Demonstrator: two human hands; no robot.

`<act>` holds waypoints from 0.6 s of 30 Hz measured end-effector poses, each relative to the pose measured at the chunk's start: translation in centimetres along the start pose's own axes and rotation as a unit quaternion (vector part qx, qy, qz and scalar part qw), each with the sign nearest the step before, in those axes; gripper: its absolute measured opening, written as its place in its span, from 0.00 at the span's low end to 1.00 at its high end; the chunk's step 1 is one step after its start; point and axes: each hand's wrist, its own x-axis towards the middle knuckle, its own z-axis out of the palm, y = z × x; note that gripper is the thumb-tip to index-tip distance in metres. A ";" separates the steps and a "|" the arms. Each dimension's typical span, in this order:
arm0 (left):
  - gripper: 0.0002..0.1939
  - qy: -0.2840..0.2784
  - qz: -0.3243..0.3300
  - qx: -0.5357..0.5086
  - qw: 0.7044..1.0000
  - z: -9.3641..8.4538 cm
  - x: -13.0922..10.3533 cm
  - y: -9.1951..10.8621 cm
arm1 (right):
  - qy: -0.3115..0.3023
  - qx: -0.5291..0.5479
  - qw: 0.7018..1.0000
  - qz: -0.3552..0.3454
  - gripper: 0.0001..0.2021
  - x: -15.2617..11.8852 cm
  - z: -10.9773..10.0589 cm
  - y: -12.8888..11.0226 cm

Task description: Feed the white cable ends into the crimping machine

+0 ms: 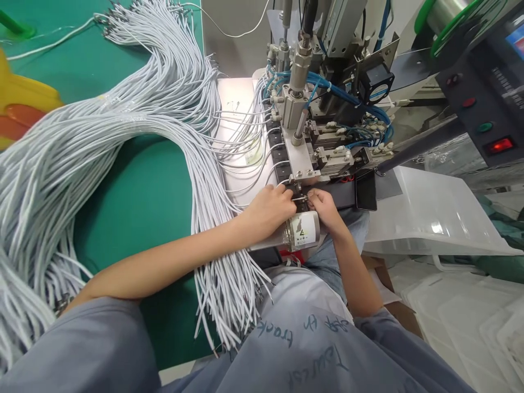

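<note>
My left hand (271, 212) is closed around a white cable (300, 199) in front of the machine (301, 155). A short stretch of this cable crosses the gap between my hands. My right hand (324, 208) pinches at the cable's end, where a small metal part shows; my fingertips hide most of it. Just below my hands sits a metal cylinder with a white label (303, 229). Several white cables run from a thick bundle (208, 218) into the row of dark blocks (280, 155) along the machine's left side.
A green table (135, 218) carries the bundles. At the left edge is a yellow and orange object (28, 103). A phone (365, 191) lies right of my right hand. Further right are a control box (487, 103), a solder wire spool (444, 19) and a white plastic tray (438, 213).
</note>
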 end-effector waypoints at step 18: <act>0.15 -0.005 -0.113 0.001 0.994 0.5 -0.2 -1.2 | -0.093 -0.168 0.978 -0.087 0.07 -7.4 11.6 -2.5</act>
